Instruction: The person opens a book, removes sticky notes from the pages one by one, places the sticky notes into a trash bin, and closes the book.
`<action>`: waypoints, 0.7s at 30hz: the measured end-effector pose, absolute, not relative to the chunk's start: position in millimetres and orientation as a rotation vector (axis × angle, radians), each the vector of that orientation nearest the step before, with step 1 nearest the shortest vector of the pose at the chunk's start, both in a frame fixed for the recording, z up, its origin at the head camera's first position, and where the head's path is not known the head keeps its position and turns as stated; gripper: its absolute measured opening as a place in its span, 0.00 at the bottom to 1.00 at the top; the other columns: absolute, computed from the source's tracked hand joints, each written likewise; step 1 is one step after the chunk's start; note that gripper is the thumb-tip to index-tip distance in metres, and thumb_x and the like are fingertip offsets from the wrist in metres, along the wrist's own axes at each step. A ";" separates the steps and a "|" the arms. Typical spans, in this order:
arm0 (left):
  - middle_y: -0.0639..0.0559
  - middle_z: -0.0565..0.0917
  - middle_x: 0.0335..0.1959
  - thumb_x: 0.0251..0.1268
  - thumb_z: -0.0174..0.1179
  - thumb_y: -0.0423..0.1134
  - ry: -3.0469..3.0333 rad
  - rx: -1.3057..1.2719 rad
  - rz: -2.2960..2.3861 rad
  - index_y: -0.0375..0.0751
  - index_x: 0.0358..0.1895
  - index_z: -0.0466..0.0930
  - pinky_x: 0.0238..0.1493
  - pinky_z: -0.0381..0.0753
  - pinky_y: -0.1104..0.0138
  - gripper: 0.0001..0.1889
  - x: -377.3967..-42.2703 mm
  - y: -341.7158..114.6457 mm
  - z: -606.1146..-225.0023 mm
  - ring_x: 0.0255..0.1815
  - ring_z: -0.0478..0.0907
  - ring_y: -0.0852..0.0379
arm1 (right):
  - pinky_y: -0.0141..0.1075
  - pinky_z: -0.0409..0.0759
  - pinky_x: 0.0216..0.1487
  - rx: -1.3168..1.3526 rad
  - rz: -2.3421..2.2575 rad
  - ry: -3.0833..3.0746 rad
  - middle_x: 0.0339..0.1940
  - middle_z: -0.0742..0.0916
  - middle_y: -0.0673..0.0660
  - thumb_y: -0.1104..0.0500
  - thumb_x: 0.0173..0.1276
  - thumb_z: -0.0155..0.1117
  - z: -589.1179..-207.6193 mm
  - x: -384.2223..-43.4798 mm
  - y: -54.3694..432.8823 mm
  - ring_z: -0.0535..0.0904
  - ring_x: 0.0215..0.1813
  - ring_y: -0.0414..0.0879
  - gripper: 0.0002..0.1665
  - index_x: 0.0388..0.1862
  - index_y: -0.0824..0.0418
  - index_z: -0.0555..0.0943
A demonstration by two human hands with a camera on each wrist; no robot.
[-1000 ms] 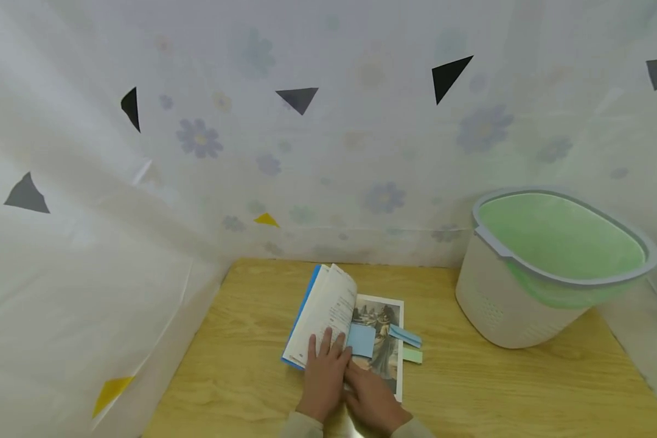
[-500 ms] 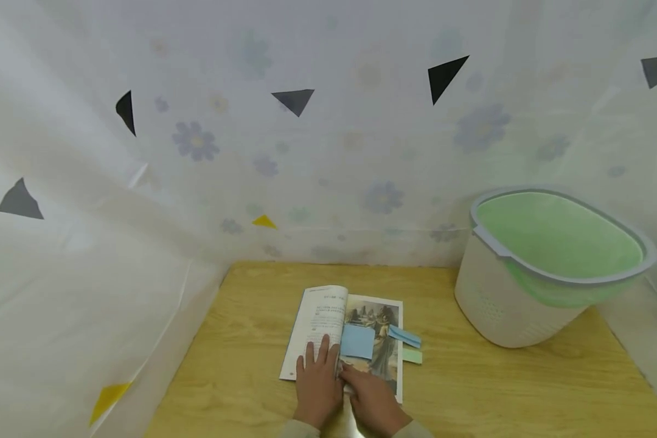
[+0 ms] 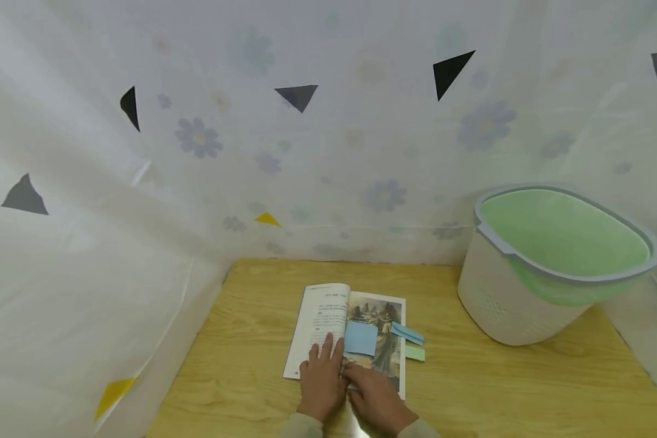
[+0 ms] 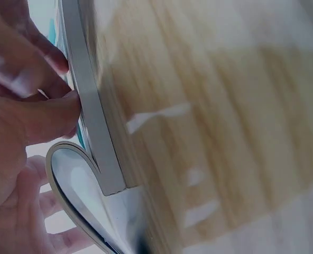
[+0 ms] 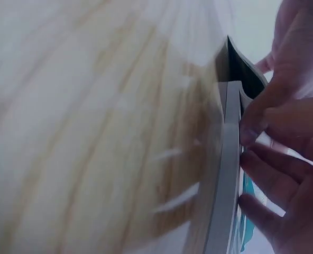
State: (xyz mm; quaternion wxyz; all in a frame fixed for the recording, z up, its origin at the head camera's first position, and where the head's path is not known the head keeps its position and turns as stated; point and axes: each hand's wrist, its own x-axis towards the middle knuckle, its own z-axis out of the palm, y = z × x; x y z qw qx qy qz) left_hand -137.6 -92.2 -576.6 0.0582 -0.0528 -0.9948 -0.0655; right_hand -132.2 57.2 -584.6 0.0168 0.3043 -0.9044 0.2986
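Note:
A paperback book (image 3: 317,325) lies spread on the wooden table, its left pages bowing up near the spine. My left hand (image 3: 320,380) presses the lower left page with spread fingers, its thumb by the spine. Beside it, my right hand (image 3: 380,398) touches the lower part of the illustrated right page (image 3: 385,350), fingertips at the inner fold. A blue square sticky note (image 3: 361,338) sits on that page. From the right edge stick out a folded blue paper strip (image 3: 407,333) and a green tab (image 3: 415,353). In the right wrist view, right fingertips (image 5: 250,159) rest along the page stack's edge.
A tall basket (image 3: 487,304) with a grey rim and green inside stands at the back right. Pale flowered sheeting (image 3: 328,170) hangs behind the wooden table (image 3: 498,389) and along its left side.
The left pages and blue cover, tilted up a second ago, have come down flatter to the left. My left hand has slid slightly toward me with them; the right hand stays at the fold.

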 end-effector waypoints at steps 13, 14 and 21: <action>0.51 0.67 0.75 0.56 0.68 0.58 -3.055 -0.161 -0.227 0.55 0.73 0.65 0.49 0.76 0.45 0.41 -136.5 -96.2 -574.5 0.69 0.70 0.41 | 0.39 0.82 0.41 0.485 0.724 -2.555 0.41 0.85 0.50 0.65 0.59 0.70 -578.4 -153.4 57.9 0.80 0.42 0.44 0.09 0.38 0.53 0.86; 0.51 0.67 0.75 0.56 0.68 0.58 -3.057 -0.156 -0.232 0.55 0.73 0.65 0.49 0.76 0.45 0.41 -136.9 -95.8 -573.8 0.69 0.70 0.40 | 0.41 0.82 0.43 0.479 0.668 -2.552 0.42 0.85 0.52 0.64 0.58 0.70 -578.9 -157.8 58.4 0.80 0.44 0.47 0.10 0.39 0.54 0.86; 0.50 0.66 0.77 0.57 0.67 0.57 -3.075 -0.173 -0.254 0.55 0.74 0.64 0.52 0.75 0.44 0.40 -132.4 -95.4 -575.5 0.70 0.69 0.39 | 0.49 0.80 0.49 0.450 0.518 -2.668 0.54 0.84 0.64 0.57 0.59 0.70 -582.4 -172.4 56.2 0.78 0.50 0.58 0.20 0.50 0.62 0.83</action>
